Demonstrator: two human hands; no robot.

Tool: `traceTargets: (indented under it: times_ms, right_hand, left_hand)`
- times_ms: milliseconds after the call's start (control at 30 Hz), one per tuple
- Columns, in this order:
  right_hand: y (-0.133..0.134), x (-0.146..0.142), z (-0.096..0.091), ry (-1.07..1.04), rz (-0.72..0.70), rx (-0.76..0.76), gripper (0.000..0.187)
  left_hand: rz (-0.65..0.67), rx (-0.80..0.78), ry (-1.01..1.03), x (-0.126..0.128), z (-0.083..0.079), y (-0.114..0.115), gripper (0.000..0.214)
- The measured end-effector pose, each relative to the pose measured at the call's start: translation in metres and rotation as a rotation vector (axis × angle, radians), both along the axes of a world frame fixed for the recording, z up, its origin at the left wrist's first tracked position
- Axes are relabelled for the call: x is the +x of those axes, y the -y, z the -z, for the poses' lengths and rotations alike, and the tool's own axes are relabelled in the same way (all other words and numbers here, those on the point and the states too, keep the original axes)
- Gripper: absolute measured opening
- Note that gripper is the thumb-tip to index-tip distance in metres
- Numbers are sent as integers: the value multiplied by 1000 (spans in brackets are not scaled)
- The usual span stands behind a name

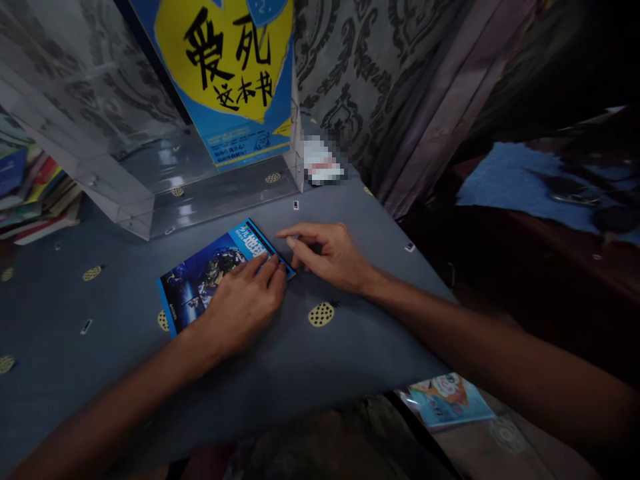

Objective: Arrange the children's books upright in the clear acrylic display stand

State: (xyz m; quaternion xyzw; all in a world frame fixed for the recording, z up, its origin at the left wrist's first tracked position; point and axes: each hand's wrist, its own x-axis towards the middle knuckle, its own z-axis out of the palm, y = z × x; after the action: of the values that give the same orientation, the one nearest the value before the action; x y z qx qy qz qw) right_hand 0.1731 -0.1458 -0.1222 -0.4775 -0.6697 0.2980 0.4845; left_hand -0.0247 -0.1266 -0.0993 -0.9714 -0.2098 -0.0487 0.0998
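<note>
A thin blue book (210, 273) with the Earth on its cover lies flat and slanted on the tablecloth (360, 347). My left hand (245, 293) rests palm down over its lower right part, the fingers stretched out across the cover near the edge. Just beyond that right edge is my right hand (325, 250), with its index finger pointing left above the thumb and the other fingers partly curled. A small gap shows between this thumb and finger, and nothing is visible between them.
Behind the book, a clear acrylic stand (135, 217) holds a large blue and yellow book (225, 73). Books are piled (40, 187) at the left. A blurred-out item (323, 160) lies beside the stand. Lower right, below the table edge, is a light-blue plastic packet (453, 400).
</note>
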Motion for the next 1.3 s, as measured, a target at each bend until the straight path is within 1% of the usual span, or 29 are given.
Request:
traceTargets:
  times_ms: [133,267,367,467,533,600,667,700,767,967,1033,1167,1300]
  right_hand:
    - [1,-1,0,43,3,23,28]
    - [0,-2,3,171,-16,62,27]
    - [1,-1,6,266,-26,102,27]
    - [2,-1,7,311,-35,157,27]
    - [4,-1,8,337,-61,185,28]
    - [6,-2,8,362,-98,206,30]
    - [7,-3,9,386,-126,226,30]
    - [7,-4,9,399,-130,234,30]
    - [8,-5,8,428,-114,241,29]
    - [4,0,5,544,26,179,28]
    - [1,2,3,575,56,158,29]
    - [-8,5,0,554,86,126,30]
    - [-23,5,-1,524,93,86,31]
  left_hand:
    - [11,52,-8,1,2,1,30]
    - [10,59,-17,3,2,3,27]
    - [8,-30,-61,3,-7,-1,25]
    - [2,-177,-120,-7,-23,-17,23]
    - [-69,-205,-138,-20,-32,-33,23]
    - [-199,-173,-154,-36,-39,-50,25]
    - [-304,-190,-183,-50,-42,-65,28]
    - [-333,-219,-194,-56,-43,-70,29]
    - [-350,-280,-207,-62,-43,-77,32]
    - [-390,-324,-222,-63,-42,-79,32]
    - [-380,-341,-224,-65,-41,-79,33]
    - [-365,-349,-244,-65,-41,-76,34]
    - [-423,-359,-296,-58,-45,-73,33]
